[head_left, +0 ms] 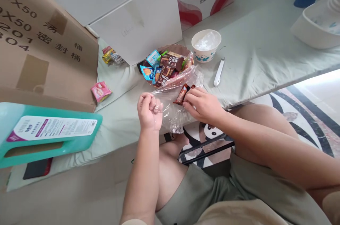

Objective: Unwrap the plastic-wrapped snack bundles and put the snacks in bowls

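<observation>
My left hand [150, 111] is closed on the edge of a clear plastic bag [170, 110], which stretches across to the right. My right hand [203, 105] is closed on small brown snack packets [182, 94] over the bag; its fingertips partly cover them, so I cannot tell how many there are. Just beyond, a brown fluted basket [174, 48] is heaped with wrapped snacks [165, 67] in brown, blue and green wrappers. The upper part of the bag lies against the basket's near rim.
Right of the basket stand a paper bowl [206, 48] with crumpled plastic and a white utility knife [219, 72]. To the left are a pink packet [101, 91], a green jug [50, 133] and a cardboard box [47, 51]. White boxes [138, 23] line the back.
</observation>
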Action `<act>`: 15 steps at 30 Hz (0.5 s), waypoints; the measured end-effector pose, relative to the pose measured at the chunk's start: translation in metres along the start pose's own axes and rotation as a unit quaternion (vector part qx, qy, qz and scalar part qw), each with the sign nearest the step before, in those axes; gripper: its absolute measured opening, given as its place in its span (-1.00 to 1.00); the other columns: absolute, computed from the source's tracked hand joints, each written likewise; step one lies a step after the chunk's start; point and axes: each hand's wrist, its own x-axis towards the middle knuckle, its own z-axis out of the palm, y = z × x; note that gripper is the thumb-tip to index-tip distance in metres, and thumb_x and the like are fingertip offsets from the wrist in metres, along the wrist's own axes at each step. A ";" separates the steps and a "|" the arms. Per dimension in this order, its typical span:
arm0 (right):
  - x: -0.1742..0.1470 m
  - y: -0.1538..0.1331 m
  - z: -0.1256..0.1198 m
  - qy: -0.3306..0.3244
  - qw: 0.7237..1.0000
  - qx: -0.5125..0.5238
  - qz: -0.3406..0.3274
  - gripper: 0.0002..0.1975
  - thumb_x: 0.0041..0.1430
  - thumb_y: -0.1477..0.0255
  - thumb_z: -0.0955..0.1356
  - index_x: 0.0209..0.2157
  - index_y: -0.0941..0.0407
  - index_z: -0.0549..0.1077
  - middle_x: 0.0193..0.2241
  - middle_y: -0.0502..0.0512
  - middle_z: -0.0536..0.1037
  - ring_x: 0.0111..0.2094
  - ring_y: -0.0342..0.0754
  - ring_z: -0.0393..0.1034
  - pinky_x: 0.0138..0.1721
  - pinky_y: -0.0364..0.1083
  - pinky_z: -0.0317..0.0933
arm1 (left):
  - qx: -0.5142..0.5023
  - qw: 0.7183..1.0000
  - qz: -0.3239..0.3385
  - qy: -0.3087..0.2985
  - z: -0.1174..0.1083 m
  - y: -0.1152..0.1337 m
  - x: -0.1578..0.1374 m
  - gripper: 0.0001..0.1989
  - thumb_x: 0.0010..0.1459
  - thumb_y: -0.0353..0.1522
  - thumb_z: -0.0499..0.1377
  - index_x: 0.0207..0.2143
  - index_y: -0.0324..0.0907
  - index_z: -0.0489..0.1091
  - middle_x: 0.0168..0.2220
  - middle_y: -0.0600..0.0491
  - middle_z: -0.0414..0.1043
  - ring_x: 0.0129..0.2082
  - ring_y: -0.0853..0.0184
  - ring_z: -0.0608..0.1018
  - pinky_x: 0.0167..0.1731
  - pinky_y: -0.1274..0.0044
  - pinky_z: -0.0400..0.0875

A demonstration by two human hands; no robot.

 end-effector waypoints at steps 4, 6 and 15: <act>-0.002 -0.005 0.007 0.038 0.994 -0.026 0.104 -0.76 0.25 0.24 0.32 -0.19 0.13 0.43 -0.27 0.24 0.46 -0.16 0.17 0.34 -0.10 0.13 0.30 | -0.106 0.992 -0.037 -0.064 0.008 0.004 -0.009 -0.73 0.14 -0.30 0.33 -0.48 -0.13 0.29 -0.63 0.25 -0.16 -0.62 0.48 0.14 -0.46 0.57 0.29; -0.004 -0.005 0.013 0.025 0.991 -0.010 0.128 -0.57 0.18 0.30 0.36 0.05 0.17 0.36 -0.15 0.28 0.43 -0.09 0.21 0.34 -0.05 0.17 0.32 | -0.143 0.985 -0.050 -0.085 0.010 0.006 -0.011 -0.74 0.13 -0.29 0.33 -0.49 -0.12 0.30 -0.60 0.24 -0.16 -0.59 0.46 0.15 -0.41 0.54 0.32; -0.003 0.003 0.010 -0.086 0.988 -0.068 0.105 -0.27 0.11 0.43 0.40 0.32 -0.05 0.23 0.34 0.31 0.12 0.26 0.36 0.19 0.11 0.27 0.29 | -0.171 0.983 0.021 -0.060 -0.020 0.021 0.004 -0.72 0.29 -0.24 0.18 -0.49 -0.11 0.33 -0.62 0.22 -0.05 -0.58 0.46 0.16 -0.40 0.56 0.28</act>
